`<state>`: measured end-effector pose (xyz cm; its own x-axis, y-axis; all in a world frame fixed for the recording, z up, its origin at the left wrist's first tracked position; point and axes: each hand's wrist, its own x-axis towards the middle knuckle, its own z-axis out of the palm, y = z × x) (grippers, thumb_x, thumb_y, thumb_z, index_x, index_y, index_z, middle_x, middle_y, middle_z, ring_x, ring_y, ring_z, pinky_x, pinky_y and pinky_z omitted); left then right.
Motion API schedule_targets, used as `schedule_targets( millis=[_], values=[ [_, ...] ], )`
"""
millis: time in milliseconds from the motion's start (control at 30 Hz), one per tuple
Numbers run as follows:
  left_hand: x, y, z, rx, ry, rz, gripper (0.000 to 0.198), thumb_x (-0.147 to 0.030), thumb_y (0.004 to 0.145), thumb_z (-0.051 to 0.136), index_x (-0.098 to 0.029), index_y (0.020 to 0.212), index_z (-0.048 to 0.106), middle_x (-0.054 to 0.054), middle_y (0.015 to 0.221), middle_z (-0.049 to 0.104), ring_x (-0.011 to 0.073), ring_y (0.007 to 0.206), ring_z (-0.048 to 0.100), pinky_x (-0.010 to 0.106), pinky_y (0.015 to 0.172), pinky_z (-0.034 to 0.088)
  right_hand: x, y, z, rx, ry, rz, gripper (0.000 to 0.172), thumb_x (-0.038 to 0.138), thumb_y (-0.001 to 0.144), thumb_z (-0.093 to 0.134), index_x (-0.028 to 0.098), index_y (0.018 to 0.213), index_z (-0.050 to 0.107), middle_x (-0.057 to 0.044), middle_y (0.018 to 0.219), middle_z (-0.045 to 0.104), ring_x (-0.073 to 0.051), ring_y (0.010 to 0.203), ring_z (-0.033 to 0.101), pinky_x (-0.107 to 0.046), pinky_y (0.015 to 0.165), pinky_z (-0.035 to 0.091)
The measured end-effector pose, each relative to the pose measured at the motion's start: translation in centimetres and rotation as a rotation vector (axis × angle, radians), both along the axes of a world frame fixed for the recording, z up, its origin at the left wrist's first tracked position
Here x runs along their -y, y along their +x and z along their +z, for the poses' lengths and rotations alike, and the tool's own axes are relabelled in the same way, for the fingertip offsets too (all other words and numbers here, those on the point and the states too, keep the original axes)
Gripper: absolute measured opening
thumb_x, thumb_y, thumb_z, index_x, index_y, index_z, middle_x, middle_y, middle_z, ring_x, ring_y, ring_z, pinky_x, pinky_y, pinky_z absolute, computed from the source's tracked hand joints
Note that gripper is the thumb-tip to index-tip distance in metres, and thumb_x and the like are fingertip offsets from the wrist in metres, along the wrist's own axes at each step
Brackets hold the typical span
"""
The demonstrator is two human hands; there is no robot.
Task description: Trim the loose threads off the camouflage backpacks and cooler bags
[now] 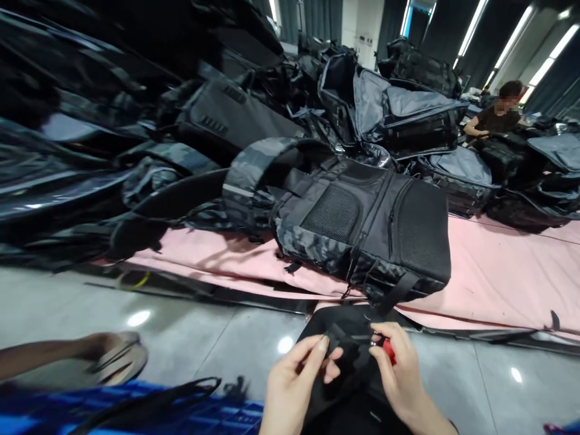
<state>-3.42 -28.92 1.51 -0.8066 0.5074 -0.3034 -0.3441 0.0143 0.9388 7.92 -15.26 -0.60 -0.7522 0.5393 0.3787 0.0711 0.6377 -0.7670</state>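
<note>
Low in front of me, over dark clothing, my left hand [303, 368] is closed in a pinch on a piece of black strap [339, 339], which blends into the dark background. To the right of it, my right hand [401, 368] is closed around a small red-handled tool [388, 350] with a shiny metal part near the fingertips; its exact kind is mostly hidden. Just beyond both hands, a black and grey camouflage backpack [362, 220] lies on its front, mesh back panel up, its shoulder straps [254, 172] stretching left.
Pink cloth [512, 266] covers the low table under the backpack. Many dark backpacks [408, 115] are heaped behind and to the left. A person [498, 115] works at the far right. Another person's foot [120, 359] and a blue crate [172, 408] are at lower left.
</note>
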Motion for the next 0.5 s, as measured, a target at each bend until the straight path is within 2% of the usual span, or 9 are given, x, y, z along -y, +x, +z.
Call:
schedule_targets(
  millis=[100, 200, 367, 500],
  values=[
    [0.0, 0.5, -0.1, -0.061, -0.044, -0.016, 0.029, -0.044, 0.074, 0.064, -0.015, 0.075, 0.067, 0.002, 0.055, 0.065, 0.0125, 0.05, 0.054, 0.023, 0.054, 0.047, 0.2, -0.3, 0.1, -0.033, 0.14, -0.024, 0.024, 0.012, 0.087, 0.045, 0.021, 0.105, 0.059, -0.006, 0.088, 0.064, -0.019, 0.078, 0.061, -0.032, 0.068, 0.052],
    [-0.1, 0.8, -0.3, -0.118, -0.087, -0.02, 0.025, -0.041, 0.075, 0.063, -0.016, 0.076, 0.067, 0.001, 0.055, 0.065, 0.0132, 0.051, 0.056, 0.023, 0.056, 0.049, 0.5, -0.7, 0.7, -0.024, 0.212, -0.004, 0.025, 0.009, 0.088, 0.044, 0.019, 0.106, 0.059, -0.007, 0.087, 0.065, -0.019, 0.077, 0.06, -0.033, 0.067, 0.051],
    [-0.4, 1.4, -0.5, -0.16, -0.119, -0.024, 0.025, -0.041, 0.075, 0.062, -0.017, 0.078, 0.068, 0.001, 0.06, 0.068, 0.0144, 0.052, 0.059, 0.024, 0.057, 0.051, 1.0, -1.0, 1.1, -0.023, 0.187, 0.024, 0.025, 0.011, 0.089, 0.044, 0.019, 0.109, 0.058, -0.007, 0.087, 0.064, -0.019, 0.077, 0.059, -0.033, 0.068, 0.052],
    [-0.5, 1.7, -0.5, -0.191, -0.136, 0.015, 0.026, -0.042, 0.074, 0.063, -0.017, 0.08, 0.069, 0.003, 0.067, 0.071, 0.0154, 0.054, 0.061, 0.025, 0.06, 0.054, 1.0, -0.8, 0.9, -0.02, 0.095, 0.044, 0.023, 0.015, 0.09, 0.044, 0.019, 0.11, 0.056, -0.007, 0.087, 0.062, -0.018, 0.077, 0.059, -0.033, 0.068, 0.053]
  ],
)
